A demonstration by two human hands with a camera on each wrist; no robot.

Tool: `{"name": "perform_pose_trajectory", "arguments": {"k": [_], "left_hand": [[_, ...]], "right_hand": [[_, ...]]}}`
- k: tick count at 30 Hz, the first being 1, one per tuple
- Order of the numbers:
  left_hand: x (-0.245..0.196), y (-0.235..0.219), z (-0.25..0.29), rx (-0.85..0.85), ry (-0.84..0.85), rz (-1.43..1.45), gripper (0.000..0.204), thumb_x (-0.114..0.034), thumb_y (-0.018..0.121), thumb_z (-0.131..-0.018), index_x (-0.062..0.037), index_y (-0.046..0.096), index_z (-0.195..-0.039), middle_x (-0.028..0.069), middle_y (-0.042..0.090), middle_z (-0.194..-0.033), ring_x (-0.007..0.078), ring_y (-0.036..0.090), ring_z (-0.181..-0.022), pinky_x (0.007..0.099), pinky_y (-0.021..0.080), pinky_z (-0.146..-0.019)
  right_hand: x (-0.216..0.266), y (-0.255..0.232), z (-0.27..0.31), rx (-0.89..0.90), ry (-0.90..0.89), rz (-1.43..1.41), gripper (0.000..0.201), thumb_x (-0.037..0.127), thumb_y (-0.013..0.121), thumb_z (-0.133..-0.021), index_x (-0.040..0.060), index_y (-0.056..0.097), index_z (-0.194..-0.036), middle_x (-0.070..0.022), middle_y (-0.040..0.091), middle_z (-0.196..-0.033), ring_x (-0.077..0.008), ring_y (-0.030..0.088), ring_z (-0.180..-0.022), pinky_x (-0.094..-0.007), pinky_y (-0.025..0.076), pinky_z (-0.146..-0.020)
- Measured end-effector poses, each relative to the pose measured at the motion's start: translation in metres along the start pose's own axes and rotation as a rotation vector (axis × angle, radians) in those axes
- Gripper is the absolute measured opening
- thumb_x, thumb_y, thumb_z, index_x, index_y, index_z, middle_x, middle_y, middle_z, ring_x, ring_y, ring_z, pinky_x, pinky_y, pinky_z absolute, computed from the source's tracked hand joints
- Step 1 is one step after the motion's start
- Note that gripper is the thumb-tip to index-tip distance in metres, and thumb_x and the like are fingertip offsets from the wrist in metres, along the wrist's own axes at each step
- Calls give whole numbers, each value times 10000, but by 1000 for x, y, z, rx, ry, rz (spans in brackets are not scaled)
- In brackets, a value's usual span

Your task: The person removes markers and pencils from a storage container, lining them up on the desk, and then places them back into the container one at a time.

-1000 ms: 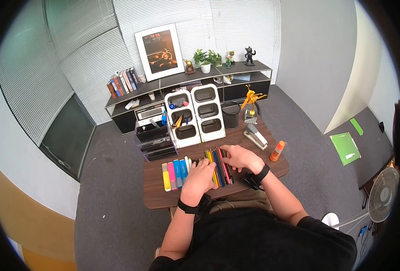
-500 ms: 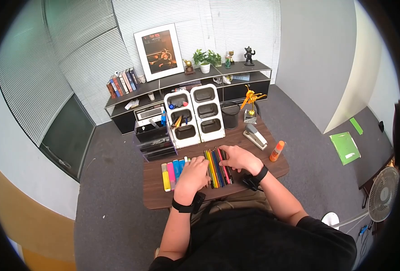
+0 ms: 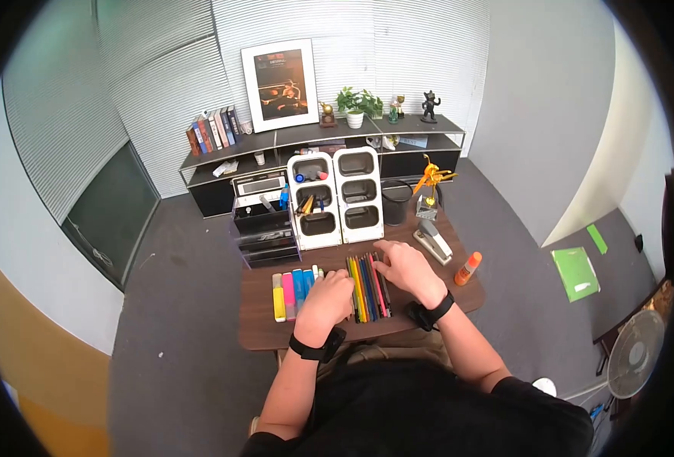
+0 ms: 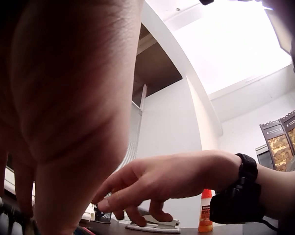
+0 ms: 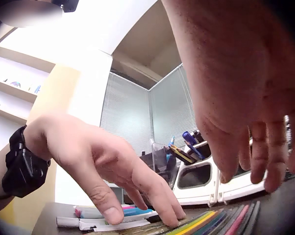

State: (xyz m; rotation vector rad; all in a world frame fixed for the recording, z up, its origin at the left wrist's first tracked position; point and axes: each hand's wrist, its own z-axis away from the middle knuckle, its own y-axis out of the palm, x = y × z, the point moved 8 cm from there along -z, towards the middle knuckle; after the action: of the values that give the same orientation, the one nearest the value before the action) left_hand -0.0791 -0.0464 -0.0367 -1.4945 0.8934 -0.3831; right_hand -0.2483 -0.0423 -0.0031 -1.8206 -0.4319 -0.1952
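Note:
A row of colored pencils lies side by side on the brown desk. At the row's left edge, my left hand reaches down with bent, loose fingers, covering part of what lies there. In the right wrist view, the left fingertips are right beside the yellow pencil. My right hand is over the row's right side, fingers spread and nothing in its grasp. Left of the left hand are a yellow highlighter, a pink highlighter and blue highlighters.
A white organizer with dark compartments stands at the back, beside a clear drawer box. On the right are a stapler, an orange glue stick and a golden trophy. A black mesh bin sits behind the desk.
My left hand has moved left off the pencils to the row's left edge, uncovering more of them. The right hand has shifted slightly right. The head view has tilted a little.

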Motion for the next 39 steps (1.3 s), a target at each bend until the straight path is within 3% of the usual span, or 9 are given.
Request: {"name": "perform_pose_trajectory", "arguments": {"k": [3, 6, 13, 19, 23, 26, 31, 36, 39], "left_hand": [[-1, -2, 1, -59, 4, -9, 287, -86, 792, -866, 8, 744, -1132, 164, 711, -1194, 382, 664, -1215, 504, 540, -1050], [-4, -3, 0, -80, 13, -17, 298, -115, 806, -879, 2, 729, -1142, 173, 711, -1188, 384, 666, -1211, 503, 540, -1050], [-10, -14, 1, -103, 16, 24, 294, -150, 814, -905, 6, 716, -1134, 178, 721, -1180, 387, 675, -1206, 496, 550, -1047], [-10, -22, 0, -107, -21, 51, 357, -226, 841, -919, 24, 706, -1136, 199, 730, -1190, 388, 684, -1208, 502, 551, -1049], [-10, -22, 0, -102, -27, 45, 359, -243, 841, -925, 23, 709, -1126, 207, 736, -1185, 392, 687, -1207, 504, 553, -1046], [-9, -22, 1, -91, -24, 62, 348, -245, 835, -929, 23, 712, -1114, 205, 742, -1167, 399, 690, -1198, 506, 555, -1040], [-8, -15, 0, -106, -38, 25, 346, -249, 860, -907, 15, 753, -1104, 175, 770, -1136, 367, 709, -1169, 497, 561, -1034], [-13, -7, -1, -39, -12, 46, 349, -244, 831, -924, -12, 755, -1173, 156, 729, -1194, 375, 672, -1218, 495, 550, -1052], [-12, -6, -1, -38, -23, 46, 359, -248, 833, -922, -21, 767, -1192, 150, 723, -1216, 368, 660, -1240, 490, 548, -1062]], "right_hand": [[27, -19, -11, -73, -32, -92, 392, 146, 784, -958, 25, 721, -1326, -146, 760, -1098, -357, 763, -1022, -475, 615, -867], [58, -23, -29, -147, -317, -64, 334, 98, 770, -933, 20, 733, -1256, -135, 625, -1436, -338, 666, -1245, -466, 632, -935], [89, -3, -77, -108, -516, 58, 497, 13, 702, -927, -22, 678, -1421, -175, 431, -1723, -392, 566, -1369, -477, 557, -1118], [83, -19, -77, -270, -542, -87, 411, -12, 654, -988, -28, 678, -1399, -187, 653, -1510, -393, 671, -1288, -459, 547, -1127], [89, -82, -45, -614, -572, -177, 304, -50, 726, -966, 16, 739, -1262, -169, 714, -1241, -371, 737, -1083, -438, 614, -915], [79, -115, -24, -730, -496, -303, 257, -70, 726, -986, 4, 744, -1232, -124, 680, -1099, -243, 742, -935, -337, 600, -778], [23, -92, -35, -308, -153, -497, 166, -18, 645, -1059, -18, 752, -1186, -114, 656, -1058, -147, 715, -733, -309, 547, -620], [-43, -27, -29, 81, 200, -381, 238, 52, 716, -1002, -35, 776, -1216, -145, 754, -704, -224, 725, -522, -381, 583, -516], [-50, 3, -20, 183, 264, -263, 308, 64, 750, -984, -13, 775, -1281, -141, 757, -899, -225, 731, -552, -377, 589, -508]]}}
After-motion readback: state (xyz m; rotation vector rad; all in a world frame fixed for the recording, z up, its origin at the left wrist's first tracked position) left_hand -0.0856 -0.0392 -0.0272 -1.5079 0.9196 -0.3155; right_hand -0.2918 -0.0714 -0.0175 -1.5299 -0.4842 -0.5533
